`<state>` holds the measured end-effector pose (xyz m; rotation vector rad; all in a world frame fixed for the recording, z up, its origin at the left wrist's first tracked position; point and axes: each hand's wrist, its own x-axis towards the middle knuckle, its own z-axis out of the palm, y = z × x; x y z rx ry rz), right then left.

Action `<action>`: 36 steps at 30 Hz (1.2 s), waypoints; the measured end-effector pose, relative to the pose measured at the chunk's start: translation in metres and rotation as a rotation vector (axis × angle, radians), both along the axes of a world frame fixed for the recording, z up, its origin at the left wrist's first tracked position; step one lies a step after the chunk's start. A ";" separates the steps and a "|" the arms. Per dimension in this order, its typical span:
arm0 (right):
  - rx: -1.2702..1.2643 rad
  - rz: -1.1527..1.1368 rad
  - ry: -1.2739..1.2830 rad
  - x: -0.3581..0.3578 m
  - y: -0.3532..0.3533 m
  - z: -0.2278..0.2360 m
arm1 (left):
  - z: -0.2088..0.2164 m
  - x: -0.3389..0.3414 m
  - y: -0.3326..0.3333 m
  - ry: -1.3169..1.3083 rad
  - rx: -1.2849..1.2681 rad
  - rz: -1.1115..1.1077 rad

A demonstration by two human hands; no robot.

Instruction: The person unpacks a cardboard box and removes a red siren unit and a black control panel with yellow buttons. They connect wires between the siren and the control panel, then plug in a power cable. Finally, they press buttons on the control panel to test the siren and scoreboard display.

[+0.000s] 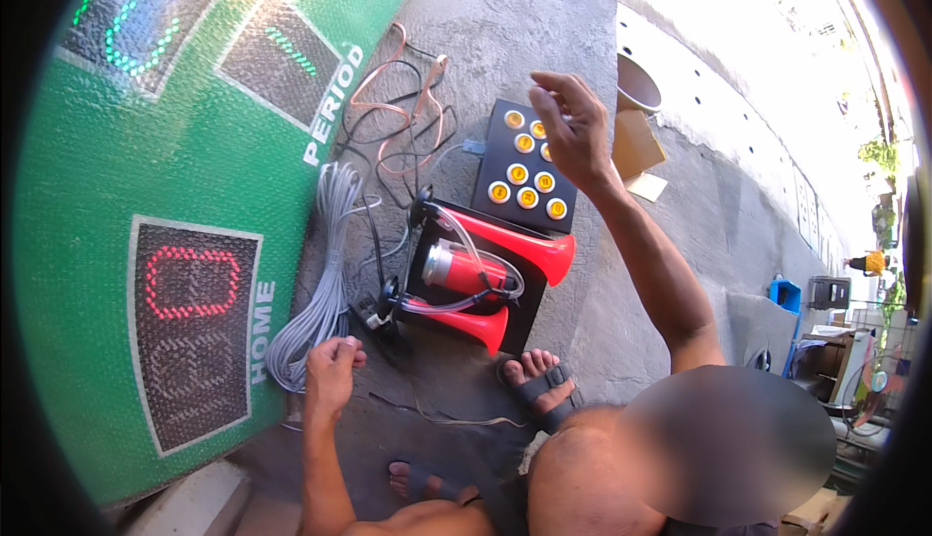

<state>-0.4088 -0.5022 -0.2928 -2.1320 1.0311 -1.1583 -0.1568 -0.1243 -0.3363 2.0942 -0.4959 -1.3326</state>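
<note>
My right hand point(575, 133) is raised over a black control box point(534, 148) with several yellow-and-white push buttons. Its fingers are stretched and slightly bent, holding nothing. Below that box are two red air horns point(544, 250), with a red and silver compressor point(466, 269) between them and clear tubing around it. At the lower left, my left hand point(333, 376) has its fingers curled beside a coil of grey cable point(316, 274). Whether anything is in those fingers does not show. A green scoreboard point(87, 186) with lit red and green digits stands along the left.
Loose copper-coloured and black wires point(417, 109) lie tangled on the concrete floor beyond the horns. My sandalled foot point(539, 381) is close to the lower horn. To the right are a cardboard box point(636, 143), a round bin point(636, 84) and a blue crate point(784, 295). A distant person point(872, 262) wears yellow.
</note>
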 end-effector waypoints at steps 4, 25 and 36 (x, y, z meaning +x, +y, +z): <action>0.321 0.028 -0.100 0.033 0.000 0.012 | 0.041 0.011 -0.004 -0.203 -0.237 -0.151; 0.828 0.455 1.265 -0.216 0.031 0.132 | 0.345 -0.231 0.109 -0.029 0.136 0.360; 0.509 0.802 1.301 -0.303 -0.024 0.170 | 0.356 -0.476 0.050 -0.053 -0.154 0.590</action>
